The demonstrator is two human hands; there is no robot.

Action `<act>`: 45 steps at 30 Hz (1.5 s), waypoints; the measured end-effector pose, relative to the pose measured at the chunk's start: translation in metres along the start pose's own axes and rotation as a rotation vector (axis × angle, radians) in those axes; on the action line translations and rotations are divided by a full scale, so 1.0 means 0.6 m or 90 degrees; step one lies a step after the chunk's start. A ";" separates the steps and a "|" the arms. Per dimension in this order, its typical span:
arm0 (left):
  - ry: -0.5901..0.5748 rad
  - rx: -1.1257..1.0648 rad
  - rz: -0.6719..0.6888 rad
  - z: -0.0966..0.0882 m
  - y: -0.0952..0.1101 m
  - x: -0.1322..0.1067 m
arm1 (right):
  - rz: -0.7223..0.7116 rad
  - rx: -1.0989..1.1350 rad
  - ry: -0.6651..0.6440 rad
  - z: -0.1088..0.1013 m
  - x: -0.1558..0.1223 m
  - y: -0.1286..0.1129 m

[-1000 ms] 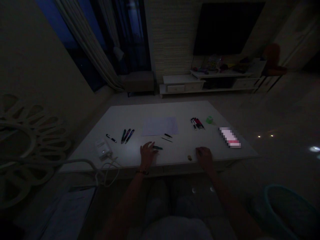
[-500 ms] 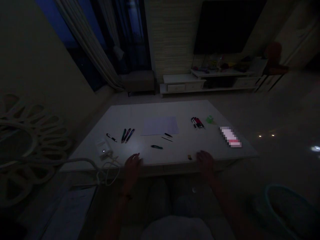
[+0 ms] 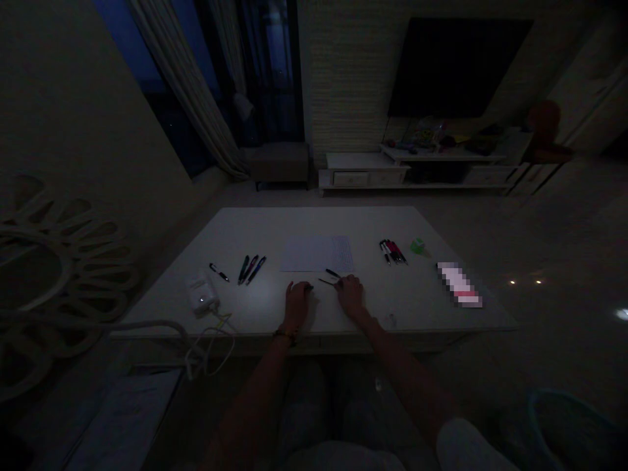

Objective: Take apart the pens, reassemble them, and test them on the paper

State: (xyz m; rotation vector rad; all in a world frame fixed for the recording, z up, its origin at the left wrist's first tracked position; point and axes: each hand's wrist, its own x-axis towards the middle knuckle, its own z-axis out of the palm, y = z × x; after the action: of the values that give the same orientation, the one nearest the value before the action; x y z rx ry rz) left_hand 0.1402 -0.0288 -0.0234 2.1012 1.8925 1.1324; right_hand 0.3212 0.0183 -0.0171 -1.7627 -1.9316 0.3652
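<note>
The room is dim and details are faint. My left hand (image 3: pixel 296 305) rests at the near middle of the white table (image 3: pixel 255 222), its fingers closed on a dark green pen piece, whose dark tip (image 3: pixel 309 288) shows past the fingertips. My right hand (image 3: pixel 350 298) has curled fingers at the right end of a thin pen refill (image 3: pixel 326 282), seemingly pinching it. Just beyond lies a short black pen part (image 3: pixel 332 273), close to the right fingertips. Behind both hands is a sheet of paper (image 3: pixel 307 254), with writing on its right part.
Several pens (image 3: pixel 252 269) and a black-and-white pen (image 3: pixel 218 272) lie left, near a white box (image 3: pixel 200 293) with cables. To the right are more pens (image 3: pixel 394 252), a green object (image 3: pixel 417 246) and a pixelated phone-like rectangle (image 3: pixel 458 284). A small clear item (image 3: pixel 392 319) sits near the front edge.
Both hands have moved inward and forward from the table's front edge. The left has closed on the green pen piece; the right has reached the refill. A small brownish item near the edge no longer shows.
</note>
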 end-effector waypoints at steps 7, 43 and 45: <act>0.069 -0.127 -0.113 -0.001 -0.002 0.000 | -0.168 0.170 0.007 -0.036 -0.013 0.008; -0.157 0.223 0.189 -0.010 0.031 -0.008 | -0.275 0.291 -0.119 -0.074 -0.016 -0.024; -0.155 0.213 0.173 -0.009 0.028 -0.008 | -0.261 0.309 -0.147 -0.078 -0.012 -0.010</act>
State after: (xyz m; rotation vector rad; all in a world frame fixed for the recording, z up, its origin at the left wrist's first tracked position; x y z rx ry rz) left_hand 0.1511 -0.0390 -0.0126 2.5973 1.8245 0.5831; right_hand 0.3407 0.0044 0.0243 -1.0263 -2.0742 0.8305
